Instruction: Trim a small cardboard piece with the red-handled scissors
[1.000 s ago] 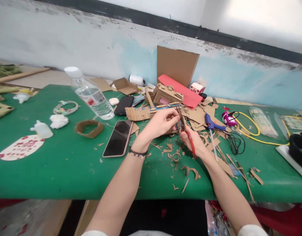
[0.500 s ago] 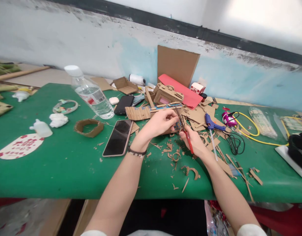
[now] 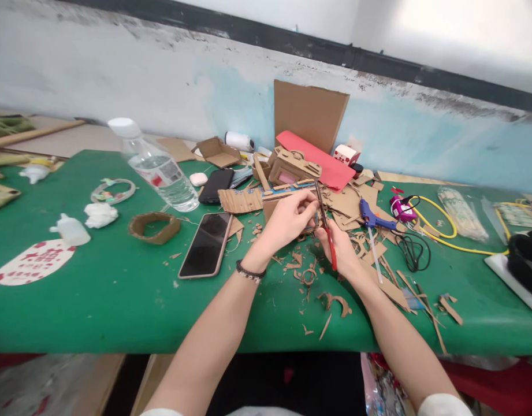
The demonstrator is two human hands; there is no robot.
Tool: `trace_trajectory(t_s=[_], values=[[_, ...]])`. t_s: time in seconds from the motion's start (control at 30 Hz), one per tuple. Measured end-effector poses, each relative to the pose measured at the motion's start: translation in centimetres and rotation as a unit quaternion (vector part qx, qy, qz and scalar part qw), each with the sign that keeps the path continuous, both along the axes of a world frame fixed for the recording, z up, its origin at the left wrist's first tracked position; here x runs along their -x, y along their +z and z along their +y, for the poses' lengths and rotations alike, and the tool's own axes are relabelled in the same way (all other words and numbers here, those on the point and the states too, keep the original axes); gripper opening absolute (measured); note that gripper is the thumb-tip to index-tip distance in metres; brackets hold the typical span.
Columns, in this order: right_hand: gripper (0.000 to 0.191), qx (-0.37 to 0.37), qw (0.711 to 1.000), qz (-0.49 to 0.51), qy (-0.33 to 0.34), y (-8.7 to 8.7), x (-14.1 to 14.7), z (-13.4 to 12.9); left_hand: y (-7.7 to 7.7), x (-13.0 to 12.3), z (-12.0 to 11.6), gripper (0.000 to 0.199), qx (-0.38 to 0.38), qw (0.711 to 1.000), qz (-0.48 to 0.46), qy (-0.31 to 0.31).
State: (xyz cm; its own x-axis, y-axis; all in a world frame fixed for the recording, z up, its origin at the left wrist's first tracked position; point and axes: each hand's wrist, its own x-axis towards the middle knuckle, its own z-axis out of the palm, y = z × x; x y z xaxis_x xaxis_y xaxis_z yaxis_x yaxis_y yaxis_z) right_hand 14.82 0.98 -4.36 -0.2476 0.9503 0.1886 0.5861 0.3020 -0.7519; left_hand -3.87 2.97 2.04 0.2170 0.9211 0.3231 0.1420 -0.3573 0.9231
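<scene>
My right hand (image 3: pixel 340 247) is closed around the red handles of a pair of scissors (image 3: pixel 330 242), whose dark blades point away from me and look nearly together. Just left of the blades, my left hand (image 3: pixel 291 218) pinches a small piece of cardboard (image 3: pixel 317 219) with bluish print, mostly hidden by the fingers. Beyond my left hand lies a strip of corrugated cardboard (image 3: pixel 241 200). A small cardboard model with a window opening (image 3: pixel 294 168) stands behind it. Cut cardboard scraps (image 3: pixel 297 261) and a thin cardboard ring (image 3: pixel 309 276) lie below the hands on the green table (image 3: pixel 131 312).
Left of my hands are a phone (image 3: pixel 206 245), a cardboard hexagonal ring (image 3: pixel 154 228) and a tilted-looking water bottle (image 3: pixel 159 173). On the right lie a blue glue gun (image 3: pixel 374 216), its black cable (image 3: pixel 413 251) and a yellow cord (image 3: pixel 451 242). A cardboard sheet (image 3: pixel 309 115) leans on the wall.
My left hand has shifted slightly right, closer to the scissors. The scissors have turned a little more upright, and their blades look closer together. The view has shifted slightly.
</scene>
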Motion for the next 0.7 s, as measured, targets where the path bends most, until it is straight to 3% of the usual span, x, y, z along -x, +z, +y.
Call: trace_trajectory(t_s=[0.37,0.7], values=[[0.048,0.046,0.993,0.054,0.095,0.7,-0.2,-0.4,1.0,1.6,-0.3,0.018,0.015,0.998,0.065,-0.022],[0.048,0.051,0.995,0.04,0.074,-0.1,-0.2,0.1,0.2,1.3,0.1,0.021,0.027,0.998,0.047,-0.027]])
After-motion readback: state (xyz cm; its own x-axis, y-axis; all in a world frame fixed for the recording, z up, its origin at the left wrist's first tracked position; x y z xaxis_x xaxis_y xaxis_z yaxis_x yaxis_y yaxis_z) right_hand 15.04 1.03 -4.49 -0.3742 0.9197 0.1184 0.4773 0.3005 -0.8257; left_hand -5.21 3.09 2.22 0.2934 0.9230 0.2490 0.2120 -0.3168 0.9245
